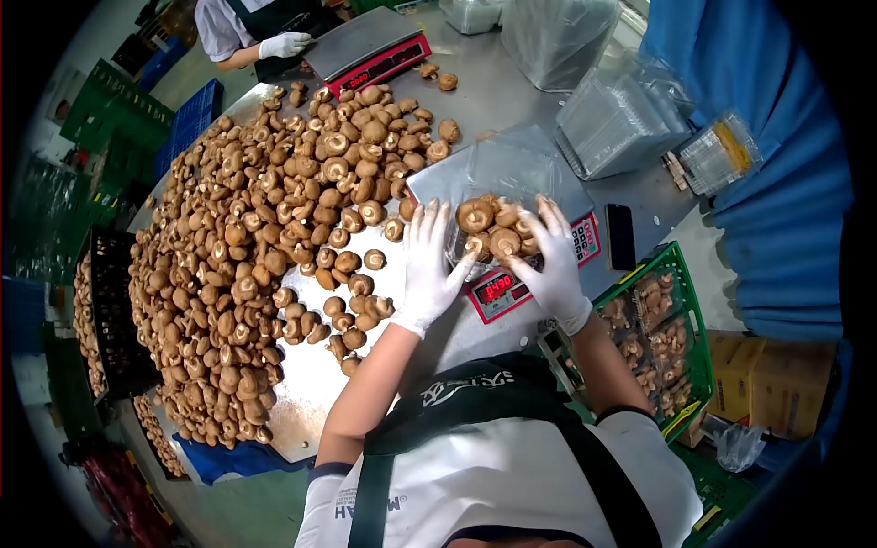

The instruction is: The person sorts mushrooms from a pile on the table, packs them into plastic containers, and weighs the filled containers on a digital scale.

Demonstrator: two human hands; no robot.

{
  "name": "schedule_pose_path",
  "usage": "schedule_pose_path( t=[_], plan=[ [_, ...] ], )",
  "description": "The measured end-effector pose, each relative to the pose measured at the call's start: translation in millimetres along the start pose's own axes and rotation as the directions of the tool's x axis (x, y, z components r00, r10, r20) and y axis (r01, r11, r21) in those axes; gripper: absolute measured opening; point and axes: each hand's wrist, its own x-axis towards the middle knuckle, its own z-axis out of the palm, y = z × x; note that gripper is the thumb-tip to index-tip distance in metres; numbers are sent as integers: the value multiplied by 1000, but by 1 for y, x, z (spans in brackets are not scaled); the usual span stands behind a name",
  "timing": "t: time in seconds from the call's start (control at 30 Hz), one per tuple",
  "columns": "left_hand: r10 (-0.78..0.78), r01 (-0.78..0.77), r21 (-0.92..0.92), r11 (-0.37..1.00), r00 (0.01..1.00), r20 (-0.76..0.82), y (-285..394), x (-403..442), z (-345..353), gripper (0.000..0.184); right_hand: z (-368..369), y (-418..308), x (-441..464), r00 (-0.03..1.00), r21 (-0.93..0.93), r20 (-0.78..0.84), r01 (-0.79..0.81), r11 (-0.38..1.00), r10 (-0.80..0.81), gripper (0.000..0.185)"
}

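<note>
A clear plastic box [454,239] full of brown mushrooms [503,245] rests on a red scale [484,310] whose display appears to read 0430. Its see-through lid [516,169] stands raised at the far side. My left hand [429,269], in a white glove, lies along the box's left side with fingers stretched out and thumb toward the near corner. On the right side, my gloved right hand [555,279] has its fingers spread, thumb and fingertips at the box's edge beside the mushrooms. Whether either hand presses on the box is hard to see.
A big heap of mushrooms [247,247] covers the table's left. A phone [620,237] lies right of the scale, with stacked clear boxes [612,128] behind. Packed mushrooms fill a green crate [699,333] at right. Across the table, a gloved person stands by another scale [379,59].
</note>
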Motion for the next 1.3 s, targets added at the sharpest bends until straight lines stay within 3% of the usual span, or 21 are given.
schedule_pose_path(
  t=[0.1, 0.17, 0.23, 0.3, 0.43, 0.57, 0.7, 0.73, 0.83, 0.97, 1.03, 1.13, 1.17, 1.23, 1.3],
  plan=[
    [-96, 87, -91, 992, 990, -104, 2, -35, -9, 64, -10, 17, -18, 989, 127, -149, -7, 992, 26, 53],
    [-174, 162, -90, 983, 972, -156, -13, -74, -15, 61, -19, 30, -29, 981, 100, -178, -66, 993, 83, 47],
    [-301, 292, -73, 954, 933, -198, -32, -122, -18, 56, -24, 47, -44, 959, 204, -199, -159, 966, 200, 44],
    [-426, 414, -104, 905, 880, -209, -38, -159, -34, 53, -29, 62, -59, 928, 347, -153, -271, 898, 339, 42],
    [-651, 567, -328, 756, 706, -280, -50, -201, -48, 47, -34, 87, -76, 917, 331, -127, -321, 887, 379, 41],
    [-561, 501, -254, 827, 756, -337, -32, -157, -43, 45, -37, 93, -72, 940, 342, -109, -271, 900, 324, 42],
    [-324, 253, -230, 940, 874, -362, 2, -72, -16, 48, -31, 82, -51, 952, 413, -83, -236, 880, 295, 43],
    [-226, 196, -121, 973, 916, -331, 16, -50, -15, 47, -26, 79, -43, 968, 358, -129, -157, 920, 216, 41],
    [-59, 48, -50, 998, 965, -254, 28, -3, 9, 45, -20, 53, -9, 994, 363, -99, 0, 932, 39, 38],
    [-66, 81, 165, 983, 994, -92, 22, 26, 39, 58, 7, 30, 30, 986, 268, -6, 162, 950, -166, 42],
    [-46, 72, 161, 984, 986, -161, 19, 31, 41, 56, 27, 38, 34, 985, 154, 82, 138, 978, -151, 40],
    [-23, 44, 92, 995, 976, -217, 22, 24, 35, 52, 29, 45, 37, 989, 163, 54, 128, 978, -138, 31],
    [14, 2, 107, 994, 988, -153, 25, 20, 33, 55, 28, 44, 38, 989, 166, 55, 125, 978, -136, 30],
    [-26, 50, 300, 953, 996, -84, 22, 15, 47, 53, 26, 41, 39, 985, 156, 80, 139, 978, -153, 24],
    [-64, 75, 347, 935, 997, -45, 16, 13, 47, 55, 27, 44, 46, 980, 142, 97, 159, 977, -174, 22]
  ],
)
